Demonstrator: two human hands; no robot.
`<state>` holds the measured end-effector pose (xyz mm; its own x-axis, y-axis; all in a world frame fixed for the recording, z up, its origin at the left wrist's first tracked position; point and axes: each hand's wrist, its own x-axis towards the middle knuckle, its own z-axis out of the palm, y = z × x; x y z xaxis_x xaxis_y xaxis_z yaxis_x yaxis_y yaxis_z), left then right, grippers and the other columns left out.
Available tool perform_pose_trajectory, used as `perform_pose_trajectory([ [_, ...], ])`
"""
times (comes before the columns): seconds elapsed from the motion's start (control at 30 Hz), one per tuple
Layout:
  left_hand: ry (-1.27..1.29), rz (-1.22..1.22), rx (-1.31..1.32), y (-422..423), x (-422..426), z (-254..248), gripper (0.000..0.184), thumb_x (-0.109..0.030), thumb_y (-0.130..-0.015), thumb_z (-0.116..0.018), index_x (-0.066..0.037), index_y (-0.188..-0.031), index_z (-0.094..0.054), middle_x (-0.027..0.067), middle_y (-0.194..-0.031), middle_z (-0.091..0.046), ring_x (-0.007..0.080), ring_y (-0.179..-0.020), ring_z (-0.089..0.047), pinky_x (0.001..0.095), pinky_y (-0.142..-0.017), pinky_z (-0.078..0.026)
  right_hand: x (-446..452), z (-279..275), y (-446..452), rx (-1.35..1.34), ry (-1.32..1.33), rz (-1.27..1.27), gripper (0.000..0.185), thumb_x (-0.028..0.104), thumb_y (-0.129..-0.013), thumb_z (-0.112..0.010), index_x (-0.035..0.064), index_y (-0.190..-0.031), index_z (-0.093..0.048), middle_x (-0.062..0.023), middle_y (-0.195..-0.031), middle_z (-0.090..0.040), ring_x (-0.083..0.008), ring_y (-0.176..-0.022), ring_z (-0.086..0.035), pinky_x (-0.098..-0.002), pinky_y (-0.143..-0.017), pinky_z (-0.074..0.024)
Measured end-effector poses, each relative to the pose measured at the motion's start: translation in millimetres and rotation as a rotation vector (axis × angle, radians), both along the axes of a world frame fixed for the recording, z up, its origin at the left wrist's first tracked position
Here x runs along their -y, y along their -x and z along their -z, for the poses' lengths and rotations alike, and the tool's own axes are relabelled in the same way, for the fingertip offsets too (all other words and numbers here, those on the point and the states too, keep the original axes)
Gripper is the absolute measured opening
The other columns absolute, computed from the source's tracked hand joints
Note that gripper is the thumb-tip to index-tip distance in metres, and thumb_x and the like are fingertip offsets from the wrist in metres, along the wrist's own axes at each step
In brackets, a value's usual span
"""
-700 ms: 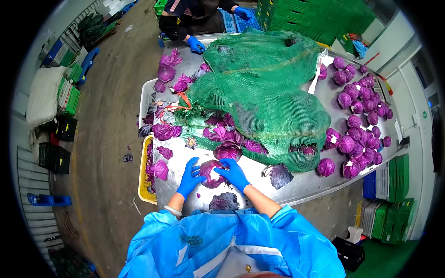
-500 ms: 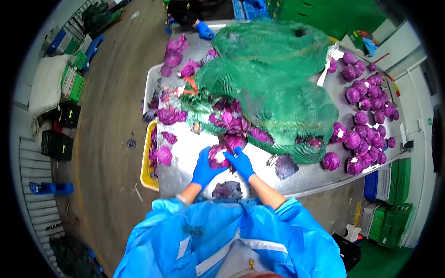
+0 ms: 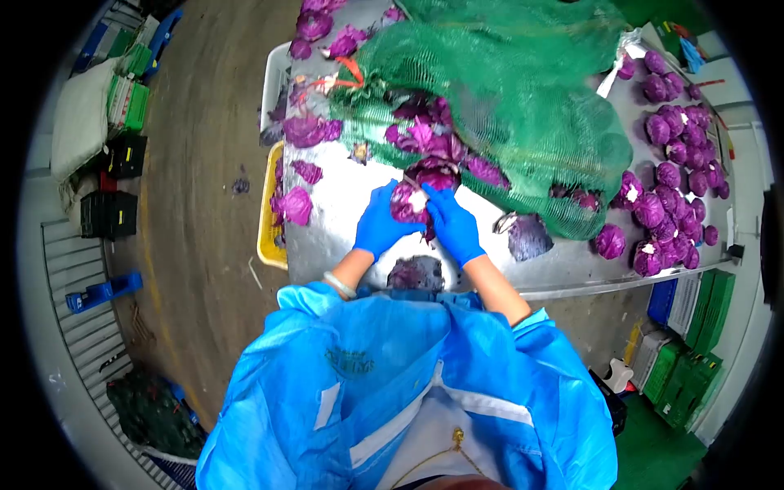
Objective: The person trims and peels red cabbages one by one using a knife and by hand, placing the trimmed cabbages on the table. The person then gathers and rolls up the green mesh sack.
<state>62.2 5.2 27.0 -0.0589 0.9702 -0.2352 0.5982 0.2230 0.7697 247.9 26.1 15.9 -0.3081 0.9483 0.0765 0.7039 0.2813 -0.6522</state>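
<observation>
Between my two blue-gloved hands is a red cabbage point(image 3: 406, 208), its pale cut stem end facing up. My left hand point(image 3: 382, 224) is closed round its left side. On the right side my right hand point(image 3: 454, 225) grips it, fingertips near the top. Just beyond the fingers lies more purple cabbage point(image 3: 434, 173), partly hidden. A dark, wilted leaf point(image 3: 415, 273) lies on the metal table point(image 3: 327, 245) close to my body. Another dark leaf point(image 3: 529, 238) rests to the right of my right hand.
Green mesh sacks point(image 3: 506, 106) with cabbage inside cover the middle of the table. Several red cabbages point(image 3: 665, 208) are heaped at the right. Loose purple leaves point(image 3: 306, 131) lie along the left edge, beside a yellow crate point(image 3: 272, 208) and a white bin point(image 3: 273, 86).
My view has shifted, so the table sits higher in it and the co-worker's gloved hand is out of sight. Both my hands remain on the cabbage, with slightly changed finger positions.
</observation>
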Motion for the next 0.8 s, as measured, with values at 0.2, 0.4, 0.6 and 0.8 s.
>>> perform_pose_trajectory([
  [0.2, 0.016, -0.016, 0.046, -0.6, -1.5, 4.6, 0.108, -0.043, -0.054, -0.091, -0.011, -0.142, -0.037, 0.0152, -0.132, -0.045, 0.0326, -0.121, -0.050, 0.0412, -0.101, -0.044, -8.4, 1.0, 3.8, 0.082, 0.173, -0.040, 0.045, 0.030, -0.095, -0.051, 0.0272, -0.140, -0.046, -0.0268, -0.134, -0.048, -0.0417, -0.093, -0.064, -0.0455, -0.076, -0.0539],
  [0.4, 0.001, -0.008, 0.027, -2.7, -2.5, -6.2, 0.105, -0.045, -0.057, -0.088, -0.006, -0.140, -0.037, 0.0183, -0.129, -0.046, 0.0355, -0.116, -0.054, 0.0420, -0.096, -0.047, -7.6, -8.9, 10.0, 0.038, 0.193, 0.015, 0.040, 0.030, -0.096, -0.050, 0.0257, -0.136, -0.050, -0.0227, -0.133, -0.051, -0.0405, -0.090, -0.064, -0.0464, -0.076, -0.0528],
  [0.6, -0.031, -0.005, 0.017, -10.7, 3.6, -5.7, 0.104, -0.046, -0.055, -0.089, -0.011, -0.139, -0.038, 0.0152, -0.129, -0.044, 0.0339, -0.118, -0.052, 0.0424, -0.097, -0.046, -34.9, 25.0, 14.1, -0.030, 0.320, 0.285, 0.034, 0.032, -0.096, -0.047, 0.0162, -0.126, -0.056, -0.0187, -0.120, -0.057, -0.0423, -0.090, -0.062, -0.0507, -0.076, -0.0488],
  [0.8, -0.140, -0.007, 0.346, 20.0, 23.4, 21.7, 0.102, -0.031, -0.057, -0.092, -0.007, -0.138, -0.036, 0.0147, -0.132, -0.045, 0.0286, -0.122, -0.049, 0.0399, -0.102, -0.043, -31.8, 29.1, 20.1, -0.334, 0.357, 0.189, 0.044, 0.032, -0.084, -0.067, 0.0123, -0.122, -0.056, -0.0173, -0.106, -0.063, -0.0368, -0.096, -0.063, -0.0442, -0.082, -0.0489],
])
